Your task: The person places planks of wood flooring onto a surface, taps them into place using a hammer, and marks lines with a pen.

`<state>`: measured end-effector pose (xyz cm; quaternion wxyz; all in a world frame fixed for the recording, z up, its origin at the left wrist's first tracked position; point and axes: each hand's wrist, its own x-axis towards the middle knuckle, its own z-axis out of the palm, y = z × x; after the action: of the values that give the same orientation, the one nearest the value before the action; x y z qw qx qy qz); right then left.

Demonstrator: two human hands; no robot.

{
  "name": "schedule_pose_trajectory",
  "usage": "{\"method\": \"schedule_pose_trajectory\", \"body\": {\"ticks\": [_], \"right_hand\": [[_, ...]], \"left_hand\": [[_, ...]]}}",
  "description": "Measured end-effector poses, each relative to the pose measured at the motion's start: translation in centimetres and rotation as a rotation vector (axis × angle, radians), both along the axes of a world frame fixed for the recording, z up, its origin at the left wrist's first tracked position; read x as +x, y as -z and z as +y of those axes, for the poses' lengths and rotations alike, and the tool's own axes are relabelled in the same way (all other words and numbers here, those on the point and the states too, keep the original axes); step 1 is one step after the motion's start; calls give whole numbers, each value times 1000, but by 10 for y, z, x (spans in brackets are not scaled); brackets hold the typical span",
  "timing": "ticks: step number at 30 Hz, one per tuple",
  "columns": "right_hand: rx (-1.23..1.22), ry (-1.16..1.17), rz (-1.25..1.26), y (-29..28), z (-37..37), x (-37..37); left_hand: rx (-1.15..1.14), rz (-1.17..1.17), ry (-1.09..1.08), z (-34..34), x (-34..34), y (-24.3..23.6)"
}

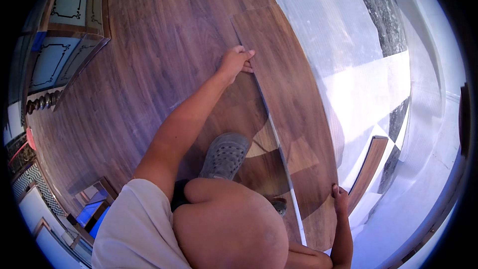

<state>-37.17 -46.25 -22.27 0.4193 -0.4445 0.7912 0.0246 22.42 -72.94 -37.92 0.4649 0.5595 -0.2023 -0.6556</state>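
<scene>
A long brown wood-look floor plank (290, 97) lies at a slight angle beside the laid plank floor (164, 25). Between them runs a thin pale strip, widest at the near end. My left hand (237, 64) pinches the plank's left edge toward its far end, thumb on top. Farther down and to the right, my right hand (340, 200) is closed on the plank's right edge near its close end; its fingertips are partly hidden. My knee and a grey clog (226, 153) are left of the plank, with the clog on the laid floor.
White underlay sheeting (318, 25) spreads to the right, with a dark stone-like patch (383, 25) showing beyond it. A narrow plank piece (369, 162) rests on it near my right hand. Panelled cabinets (64, 65) stand far left; blue-lit items (92, 211) sit lower left.
</scene>
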Motion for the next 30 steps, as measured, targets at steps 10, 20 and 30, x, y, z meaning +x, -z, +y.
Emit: {"method": "schedule_pose_trajectory", "body": {"ticks": [10, 20, 30], "right_hand": [[95, 16, 69, -9, -1, -6], [111, -2, 86, -51, -22, 12], [49, -93, 135, -56, 3, -16]], "left_hand": [[30, -3, -23, 1, 1, -9], [66, 1, 10, -1, 6, -15], [113, -60, -118, -2, -4, -8]]}}
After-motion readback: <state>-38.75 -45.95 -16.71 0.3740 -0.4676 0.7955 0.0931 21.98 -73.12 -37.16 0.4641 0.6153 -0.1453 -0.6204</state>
